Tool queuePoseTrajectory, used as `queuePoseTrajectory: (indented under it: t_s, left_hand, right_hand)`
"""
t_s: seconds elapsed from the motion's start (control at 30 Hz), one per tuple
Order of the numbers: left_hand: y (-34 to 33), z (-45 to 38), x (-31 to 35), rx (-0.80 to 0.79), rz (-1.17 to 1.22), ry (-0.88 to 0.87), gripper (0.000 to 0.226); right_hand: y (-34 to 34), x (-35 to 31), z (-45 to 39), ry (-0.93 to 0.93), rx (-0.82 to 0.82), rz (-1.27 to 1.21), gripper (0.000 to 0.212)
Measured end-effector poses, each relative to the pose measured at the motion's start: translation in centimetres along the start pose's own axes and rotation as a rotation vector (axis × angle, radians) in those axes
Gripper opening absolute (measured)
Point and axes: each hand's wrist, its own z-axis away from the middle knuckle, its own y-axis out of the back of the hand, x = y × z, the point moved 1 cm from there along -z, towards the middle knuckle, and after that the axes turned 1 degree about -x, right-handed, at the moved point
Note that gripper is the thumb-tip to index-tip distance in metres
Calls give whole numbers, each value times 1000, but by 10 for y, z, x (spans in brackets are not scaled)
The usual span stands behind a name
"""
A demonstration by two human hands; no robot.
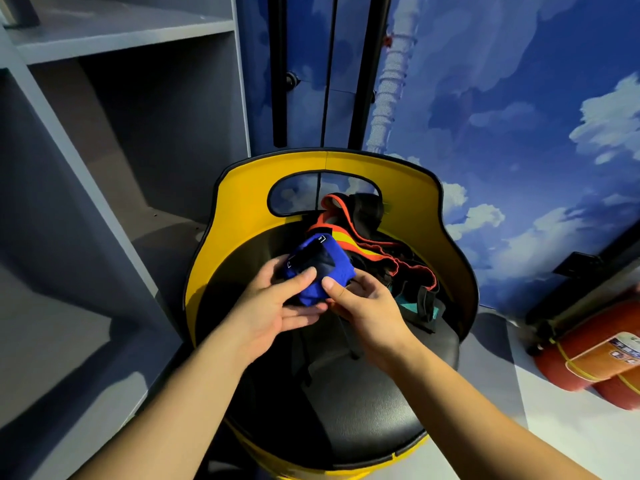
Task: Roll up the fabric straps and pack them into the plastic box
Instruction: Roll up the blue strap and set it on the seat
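A rolled blue fabric strap (332,261) with a dark patch on it is held above the black seat of a yellow chair (363,403). My left hand (277,303) grips the roll from the left, thumb pressed on its front. From the right, my right hand (363,306) pinches its lower edge. Behind the roll lies a loose heap of straps: an orange and yellow strap (349,242), black straps (370,209) and a teal strap (405,301). No plastic box is in view.
The chair's yellow backrest (408,181) curves round the seat. Grey shelving (104,133) stands at the left. A wall with a blue sky print (502,98) is behind. Red fire extinguishers (588,358) lie on the floor at the right.
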Motion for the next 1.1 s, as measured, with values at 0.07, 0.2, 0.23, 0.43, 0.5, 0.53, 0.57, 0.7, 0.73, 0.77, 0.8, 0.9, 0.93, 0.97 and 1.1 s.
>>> queuePoseTrajectory:
  t_s: [0.07, 0.2, 0.23, 0.43, 0.5, 0.53, 0.57, 0.7, 0.73, 0.77, 0.8, 0.9, 0.93, 0.97, 1.1]
  left_hand:
    - [12, -1, 2, 50, -248, -73, 55]
    - [40, -3, -5, 95, -593, -220, 51]
    - [49, -3, -8, 95, -660, -225, 54]
    - [92, 1, -30, 98, -793, -146, 63]
    - [103, -1, -39, 89, -803, -118, 62]
    - [107, -2, -43, 80, -819, -108, 63]
    - [111, -3, -47, 79, -835, -95, 65]
    - [117, -7, -61, 125, -850, -58, 74]
    - [118, -8, -63, 137, -851, -54, 75]
    - [118, -9, -64, 153, -841, -48, 76]
    - [118, -10, -65, 173, -817, -39, 78]
    - [118, -13, -68, 219, -761, -33, 80]
    - [117, -13, -69, 226, -763, -33, 79]
    - [117, -14, -69, 232, -770, -34, 79]
    - [114, -15, -66, 269, -829, -37, 80]
  right_hand:
    - [3, -3, 0, 41, 49, 103, 61]
    - [8, 5, -2, 95, 28, 396, 71]
    - [8, 10, -3, 85, -3, 435, 69]
    - [-3, 49, -11, 2, -180, 668, 67]
    - [-6, 58, -14, 12, -219, 802, 72]
    - [-7, 63, -16, 22, -240, 857, 74]
    - [-8, 67, -17, 28, -257, 900, 76]
    - [-9, 80, -24, 37, -268, 991, 74]
    - [-9, 81, -26, 51, -261, 999, 73]
    - [-9, 83, -27, 66, -251, 999, 72]
    - [-9, 84, -29, 79, -239, 992, 71]
    - [-7, 86, -31, 88, -209, 982, 70]
    - [-7, 86, -31, 88, -207, 992, 71]
    - [-7, 86, -31, 89, -208, 1001, 71]
    - [-5, 86, -31, 109, -216, 1009, 72]
